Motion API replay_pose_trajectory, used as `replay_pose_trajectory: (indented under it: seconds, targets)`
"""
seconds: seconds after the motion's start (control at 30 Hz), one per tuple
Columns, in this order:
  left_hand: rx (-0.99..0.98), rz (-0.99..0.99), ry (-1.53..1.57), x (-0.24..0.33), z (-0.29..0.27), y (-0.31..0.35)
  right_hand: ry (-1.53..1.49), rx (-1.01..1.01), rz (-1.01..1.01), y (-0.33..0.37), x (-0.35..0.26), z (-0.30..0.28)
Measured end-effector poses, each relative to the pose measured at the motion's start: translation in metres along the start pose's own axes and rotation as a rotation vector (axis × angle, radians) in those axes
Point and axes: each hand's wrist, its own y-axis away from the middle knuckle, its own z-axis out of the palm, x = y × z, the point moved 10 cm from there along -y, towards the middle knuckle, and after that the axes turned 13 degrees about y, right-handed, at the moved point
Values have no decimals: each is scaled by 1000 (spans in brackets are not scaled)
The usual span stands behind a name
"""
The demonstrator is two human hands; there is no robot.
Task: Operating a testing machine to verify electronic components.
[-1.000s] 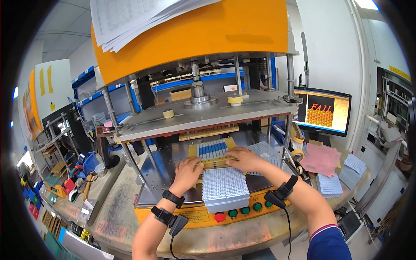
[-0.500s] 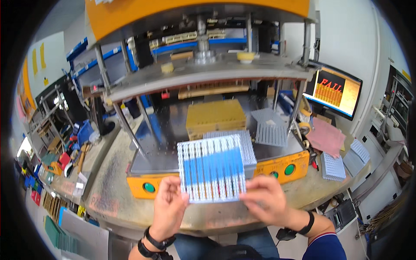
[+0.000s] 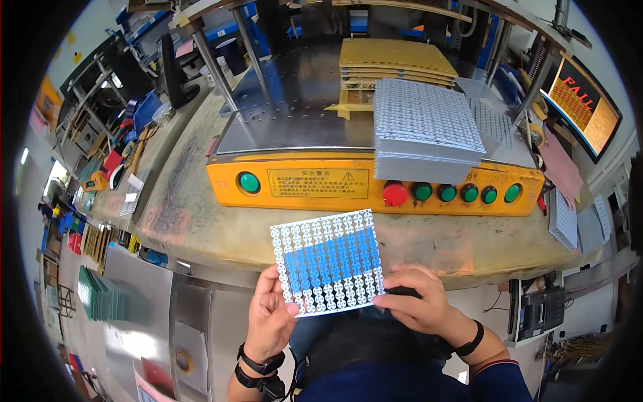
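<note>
A thin square white panel of small round circuit boards [image 3: 328, 293] is held up in front of me, tilted toward my view. Across its middle runs a bright blue band; I cannot tell whether this is film or a reflection. My left hand [image 3: 271, 311] pinches the lower left corner between thumb and fingers. At the lower right edge, my right hand [image 3: 418, 298] grips it with thumb and fingertips. A dark patch shows between the right fingers, too unclear to name. Beyond the panel, a tall stack of similar white panels [image 3: 429, 120] rests on the press bed's front edge.
The press's orange front [image 3: 301, 181] carries a red button [image 3: 394, 194] and several green ones. Yellowish plates [image 3: 398, 57] are piled behind the white stack. Metal posts [image 3: 214, 67] rise from the bed. A monitor [image 3: 583, 100] stands at the right, above a pink cloth [image 3: 561, 164].
My view has tipped downward and shifted left, so the press bed and its buttons show more fully. Both hands still hold the panel, now seen more face-on and lower against the bench edge.
</note>
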Motion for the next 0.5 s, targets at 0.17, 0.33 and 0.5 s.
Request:
replay_pose_trajectory:
  seconds: [0.17, 0.33, 0.5]
  targets:
    - [70, -38, 35, -2, -6, 3, 13, -55, -2, -5, -1, 5]
    - [90, -48, 53, -3, -9, 2, 2, -62, 25, -6, 1, 7]
    - [84, -67, 83, -6, -11, 1, -19, -52, 17, -5, 2, 9]
